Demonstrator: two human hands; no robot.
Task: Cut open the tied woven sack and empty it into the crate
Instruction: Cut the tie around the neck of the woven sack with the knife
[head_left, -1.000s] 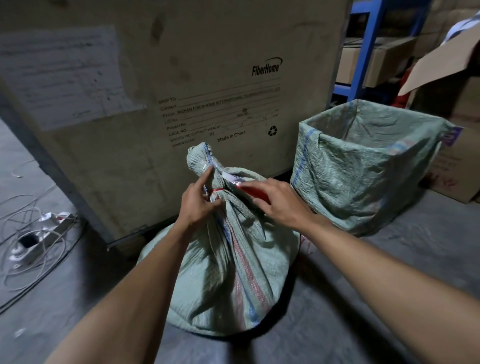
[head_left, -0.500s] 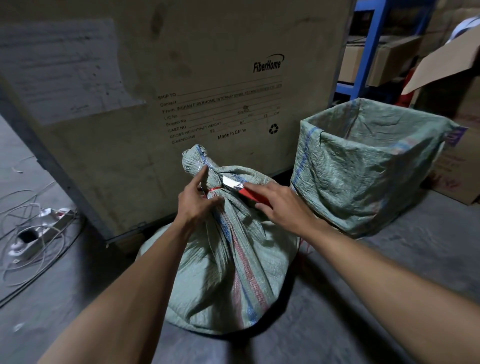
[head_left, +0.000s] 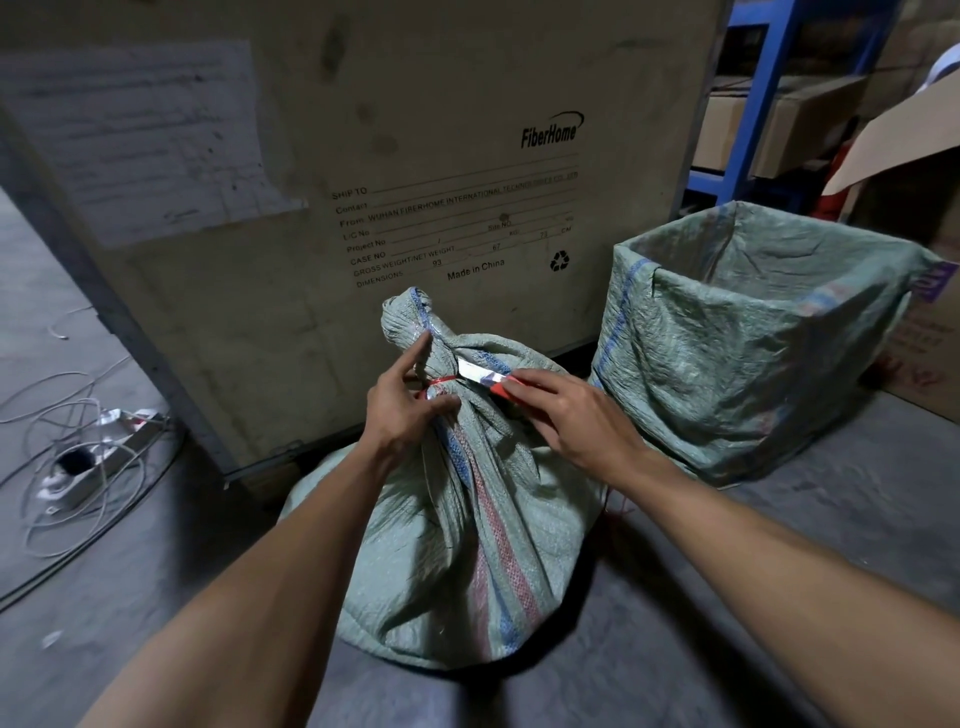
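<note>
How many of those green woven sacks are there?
2: the tied green woven sack under both hands in the middle, and an open green woven sack lining the crate at right. Others may be hidden.

Dim, flat indoor light, soft shadows on the floor, wide-angle bending and softness toward the edges.

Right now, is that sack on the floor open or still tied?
Still tied. A red tie cinches the sack neck; the knife blade only rests against it.

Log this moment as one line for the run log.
step: cutting tie | left hand: gripping sack neck | right hand: knife at red tie | lined crate: open
</note>
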